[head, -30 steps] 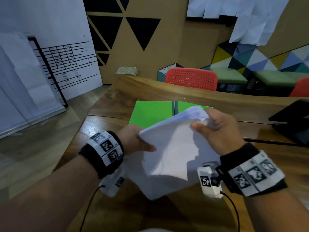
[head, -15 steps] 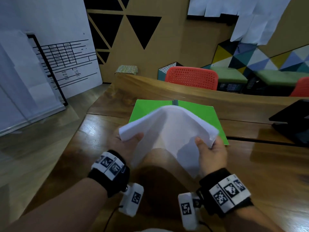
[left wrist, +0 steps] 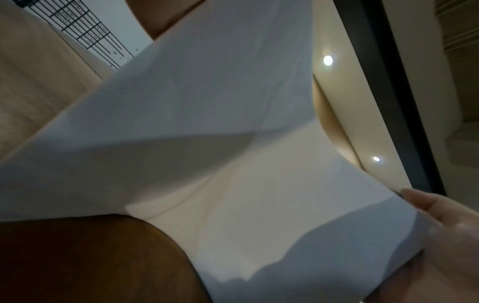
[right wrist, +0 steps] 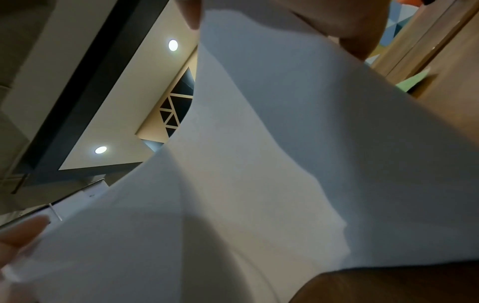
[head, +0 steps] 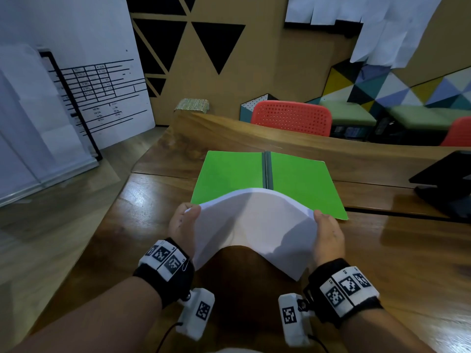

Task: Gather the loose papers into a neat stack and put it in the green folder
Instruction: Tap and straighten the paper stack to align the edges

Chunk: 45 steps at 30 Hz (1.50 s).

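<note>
A stack of white papers (head: pixel 257 222) arches upward between my two hands above the wooden table (head: pixel 397 256). My left hand (head: pixel 184 225) grips its left edge, thumb on top. My right hand (head: pixel 327 233) grips the right edge the same way. The green folder (head: pixel 234 174) lies open and flat just beyond the papers, its dark spine in the middle. In the left wrist view the paper stack (left wrist: pixel 207 143) fills the frame and the other hand's fingers (left wrist: pixel 440 215) show at the right. The right wrist view shows the bowed sheets (right wrist: pixel 285 164) from below.
A black device (head: pixel 448 184) sits on the table at the right. A raised wooden ledge (head: pixel 254 133) runs behind the folder, with red chairs (head: pixel 293 117) beyond it. The table's left edge drops to the floor, where a whiteboard (head: pixel 102 85) leans.
The paper stack has been turned from a tilted hold to level and squared between both hands, bowed upward. Both hands pulled back toward me and lowered, uncovering most of the folder.
</note>
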Each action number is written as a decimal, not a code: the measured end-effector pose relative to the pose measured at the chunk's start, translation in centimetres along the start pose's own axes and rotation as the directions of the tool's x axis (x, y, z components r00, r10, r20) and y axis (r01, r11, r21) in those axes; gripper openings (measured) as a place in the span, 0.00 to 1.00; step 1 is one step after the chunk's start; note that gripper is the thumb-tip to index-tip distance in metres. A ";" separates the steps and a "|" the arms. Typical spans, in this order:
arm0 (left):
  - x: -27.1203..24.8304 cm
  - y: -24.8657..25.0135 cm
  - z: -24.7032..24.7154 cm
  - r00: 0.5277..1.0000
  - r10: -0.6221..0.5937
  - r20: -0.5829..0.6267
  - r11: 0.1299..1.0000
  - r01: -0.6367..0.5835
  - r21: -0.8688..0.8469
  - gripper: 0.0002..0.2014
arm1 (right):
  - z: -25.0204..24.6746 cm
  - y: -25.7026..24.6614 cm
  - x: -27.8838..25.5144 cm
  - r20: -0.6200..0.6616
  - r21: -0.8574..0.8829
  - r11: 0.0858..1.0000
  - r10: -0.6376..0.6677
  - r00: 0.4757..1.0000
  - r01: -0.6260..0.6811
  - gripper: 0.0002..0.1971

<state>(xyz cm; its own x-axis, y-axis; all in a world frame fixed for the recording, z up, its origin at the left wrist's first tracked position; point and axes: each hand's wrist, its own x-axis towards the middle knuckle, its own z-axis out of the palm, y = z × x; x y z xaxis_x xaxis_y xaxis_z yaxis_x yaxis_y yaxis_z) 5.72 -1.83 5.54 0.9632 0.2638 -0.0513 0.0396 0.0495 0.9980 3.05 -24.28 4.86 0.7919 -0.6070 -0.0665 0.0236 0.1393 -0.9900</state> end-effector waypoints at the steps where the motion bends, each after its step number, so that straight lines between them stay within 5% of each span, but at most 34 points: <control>1: 0.1 0.0 0.1 1.000 -0.006 -0.016 0.999 0.005 -0.038 0.26 | -0.1 0.0 0.2 0.002 -0.006 1.000 -0.003 1.000 0.003 0.10; 5: 0.5 0.8 0.2 0.996 -0.046 -0.072 0.995 0.039 -0.094 0.08 | -0.6 1.0 1.7 0.020 -0.036 0.999 0.028 0.999 -0.027 0.13; 8: 0.7 0.5 -0.1 1.000 -0.006 -0.026 0.997 0.004 -0.073 0.11 | -0.8 1.2 2.0 0.138 -0.014 0.998 0.059 0.989 -0.058 0.18; 10: 0.4 0.4 -0.3 0.998 -0.008 0.061 1.000 0.007 0.022 0.23 | -1.0 1.3 1.9 0.237 0.004 0.997 0.070 0.969 -0.073 0.17; 13: 0.1 0.5 0.1 0.992 -0.113 0.063 0.993 0.111 0.043 0.09 | -1.0 1.1 1.6 0.179 -0.058 0.998 0.035 0.983 -0.025 0.12; 22: -0.2 0.1 -0.4 0.991 -0.137 0.001 0.988 0.137 0.073 0.10 | -0.8 1.4 0.2 0.097 -0.092 0.995 0.054 0.994 -0.045 0.09; 28: 1.5 1.9 -1.4 0.996 -0.091 0.009 0.982 0.088 0.166 0.08 | -1.4 -1.4 0.2 0.152 -0.226 0.968 -0.076 0.985 0.110 0.11; 29: 1.9 2.4 -1.8 0.996 -0.088 0.009 0.969 0.084 0.231 0.12 | -1.6 -2.1 0.1 0.179 -0.277 0.948 -0.110 0.978 0.158 0.11; 31: 3.0 3.0 -2.4 0.998 -0.055 -0.018 0.884 0.057 0.465 0.36 | -1.6 -3.7 -0.3 0.246 -0.369 0.893 -0.173 0.954 0.258 0.12; 33: 2.9 4.7 -2.4 0.993 0.120 0.001 0.759 -0.092 0.644 0.52 | -1.4 -5.4 -0.9 0.290 -0.444 0.829 -0.227 0.930 0.341 0.14; 36: 1.4 8.0 -0.6 0.856 0.376 0.356 0.513 -0.512 0.690 0.59 | -0.3 -7.9 -2.6 0.370 -0.528 0.723 -0.277 0.887 0.446 0.03; 38: 0.4 9.7 1.4 0.740 0.312 0.595 0.311 -0.672 0.672 0.56 | 0.8 -9.3 -4.0 0.460 -0.572 0.603 -0.324 0.826 0.555 0.07; 40: 0.3 10.4 2.9 0.662 0.170 0.730 0.160 -0.750 0.642 0.38 | 1.6 -10.6 -5.0 0.526 -0.562 0.527 -0.366 0.767 0.637 0.08; 42: 0.7 10.6 3.5 0.619 0.108 0.778 0.233 -0.777 0.585 0.18 | 1.9 -11.5 -5.3 0.568 -0.578 0.451 -0.376 0.732 0.680 0.10; 45: 0.7 9.8 3.3 0.582 0.182 0.793 0.341 -0.793 0.504 0.14 | 1.7 -12.2 -4.4 0.630 -0.562 0.490 -0.269 0.729 0.667 0.12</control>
<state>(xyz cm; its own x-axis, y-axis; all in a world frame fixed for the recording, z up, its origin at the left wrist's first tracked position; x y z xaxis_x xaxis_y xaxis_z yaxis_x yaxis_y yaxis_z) 7.67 -4.34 15.44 0.7784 -0.6011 0.1808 -0.6166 -0.6784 0.3995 0.27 -21.97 17.42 0.9549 0.0130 0.2966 0.1968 -0.7757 -0.5996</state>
